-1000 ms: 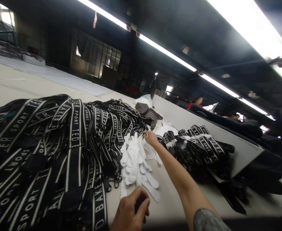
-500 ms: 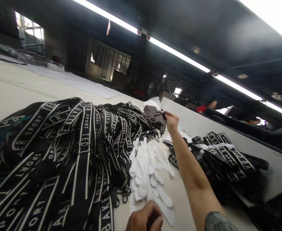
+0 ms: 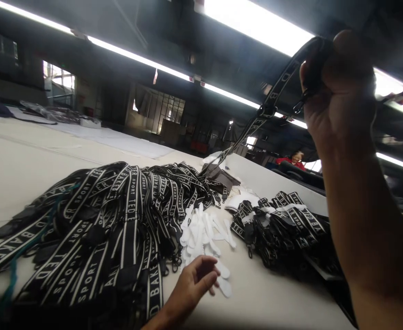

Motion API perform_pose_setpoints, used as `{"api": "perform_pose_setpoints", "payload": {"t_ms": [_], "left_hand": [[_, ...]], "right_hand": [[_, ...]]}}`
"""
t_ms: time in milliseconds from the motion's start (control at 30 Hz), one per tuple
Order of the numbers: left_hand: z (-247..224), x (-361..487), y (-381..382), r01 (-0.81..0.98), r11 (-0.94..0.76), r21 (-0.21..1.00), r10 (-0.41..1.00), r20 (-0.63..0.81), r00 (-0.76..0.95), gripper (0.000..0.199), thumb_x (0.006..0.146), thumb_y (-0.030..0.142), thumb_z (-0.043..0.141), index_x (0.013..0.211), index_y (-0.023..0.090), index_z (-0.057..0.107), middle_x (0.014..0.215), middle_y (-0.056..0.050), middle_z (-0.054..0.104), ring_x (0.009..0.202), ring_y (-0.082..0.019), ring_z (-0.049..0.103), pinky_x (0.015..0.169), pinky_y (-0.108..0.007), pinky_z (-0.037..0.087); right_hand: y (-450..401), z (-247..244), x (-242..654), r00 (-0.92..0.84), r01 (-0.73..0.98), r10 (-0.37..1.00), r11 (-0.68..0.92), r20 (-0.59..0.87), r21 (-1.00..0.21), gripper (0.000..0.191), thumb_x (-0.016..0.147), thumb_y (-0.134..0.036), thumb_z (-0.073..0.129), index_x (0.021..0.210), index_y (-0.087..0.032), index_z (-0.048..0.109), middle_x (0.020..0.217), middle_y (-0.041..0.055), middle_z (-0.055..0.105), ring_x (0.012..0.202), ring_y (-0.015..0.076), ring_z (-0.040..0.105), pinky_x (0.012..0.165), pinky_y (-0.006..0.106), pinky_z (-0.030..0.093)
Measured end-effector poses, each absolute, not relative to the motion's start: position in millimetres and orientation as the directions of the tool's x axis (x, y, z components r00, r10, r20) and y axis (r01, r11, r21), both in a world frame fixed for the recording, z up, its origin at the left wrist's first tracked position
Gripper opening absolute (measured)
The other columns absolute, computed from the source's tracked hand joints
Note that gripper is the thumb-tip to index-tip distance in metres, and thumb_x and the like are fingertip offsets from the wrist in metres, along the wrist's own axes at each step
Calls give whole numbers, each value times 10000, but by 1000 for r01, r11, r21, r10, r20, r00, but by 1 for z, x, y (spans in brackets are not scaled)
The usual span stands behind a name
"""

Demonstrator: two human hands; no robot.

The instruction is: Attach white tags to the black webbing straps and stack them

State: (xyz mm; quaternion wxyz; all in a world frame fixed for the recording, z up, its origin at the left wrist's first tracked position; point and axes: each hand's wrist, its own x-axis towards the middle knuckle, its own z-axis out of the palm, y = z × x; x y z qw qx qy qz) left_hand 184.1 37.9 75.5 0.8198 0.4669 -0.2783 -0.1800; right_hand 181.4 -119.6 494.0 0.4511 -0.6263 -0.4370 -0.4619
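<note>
Raised high at the right, my right hand [image 3: 342,87] is closed around one end of a black strap [image 3: 281,87] with white lettering and a metal clip. From my fist the strap runs down and left to the far side of a large heap of similar straps [image 3: 126,206]. My left hand [image 3: 194,282] hovers low in the middle with its fingers loosely curved and apart, holding nothing. Just beyond it lies a pile of white plastic strips [image 3: 198,229] with rounded ends. Small clips hang from the heap's near right edge.
Right of the white strips lie strap bundles [image 3: 284,220] bound with white bands. A grey piece [image 3: 218,176] and white wrapping sit behind the heap. At the left rear of the pale table [image 3: 84,153] is clear plastic. A person in red [image 3: 291,162] is far right.
My right hand has risen and come nearer from behind the heap, drawing the strap up with it. My left hand has moved up and slightly left, and its fingers have loosened.
</note>
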Motion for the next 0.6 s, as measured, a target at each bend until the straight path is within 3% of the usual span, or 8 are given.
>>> {"api": "perform_pose_setpoints", "payload": {"t_ms": [33, 100, 200, 300, 400, 500, 600], "left_hand": [[85, 184, 34, 129, 575, 808, -606, 315, 730, 590, 745, 540, 757, 1145, 134, 604, 1069, -153, 666, 949, -246, 656, 807, -354, 528], [114, 183, 22, 350, 662, 663, -697, 372, 613, 776, 723, 624, 733, 1281, 117, 549, 1335, -226, 552, 1232, -328, 547, 1055, -462, 423], [172, 185, -7, 574, 638, 513, -767, 359, 531, 824, 794, 721, 562, 1261, 43, 540, 1382, -278, 498, 1300, -364, 493, 1097, -505, 399], [226, 192, -35, 640, 657, 399, -748, 238, 620, 666, 947, 594, 401, 1207, -3, 543, 1256, -278, 595, 1200, -325, 591, 995, -458, 517], [259, 204, -52, 608, 688, 396, -697, 128, 706, 448, 1019, 382, 334, 1164, 25, 562, 1036, -209, 691, 964, -247, 705, 802, -368, 606], [277, 211, -59, 575, 697, 429, -677, 128, 725, 319, 1015, 277, 382, 1081, 41, 587, 863, -145, 701, 778, -196, 719, 696, -320, 611], [298, 211, -63, 511, 730, 454, -640, 192, 744, 226, 989, 248, 475, 1002, 69, 613, 760, -77, 681, 687, -154, 693, 692, -296, 596]], "right_hand": [[-116, 493, 164, 159, 971, 103, -195, 982, -137, 265, 850, -109, 599, 774, -323, 736, 827, -122, 711, 1131, 152, 640, 849, 243, 500], [-110, 487, 134, 213, 961, 89, -197, 973, -192, 316, 829, -49, 613, 739, -328, 730, 815, -126, 705, 1063, 139, 670, 850, 242, 524], [-110, 471, 101, 318, 931, 41, -199, 947, -304, 305, 844, -17, 572, 774, -266, 734, 853, -93, 698, 1026, 119, 675, 931, 263, 526], [-126, 440, 68, 451, 875, -24, -185, 892, -447, 186, 806, -29, 647, 813, -192, 738, 866, -39, 709, 920, 130, 695, 925, 315, 551], [-155, 386, 23, 605, 756, -119, -226, 787, -615, 92, 748, -194, 786, 834, -211, 758, 871, 7, 729, 844, 174, 702, 827, 361, 596], [-191, 309, -23, 725, 581, -257, -271, 640, -767, 164, 663, -314, 855, 791, -239, 786, 805, 26, 731, 783, 195, 685, 687, 306, 584], [-220, 226, -54, 796, 380, -393, -268, 461, -885, 189, 645, -356, 859, 756, -215, 799, 824, 64, 735, 779, 211, 674, 655, 289, 548]]}}
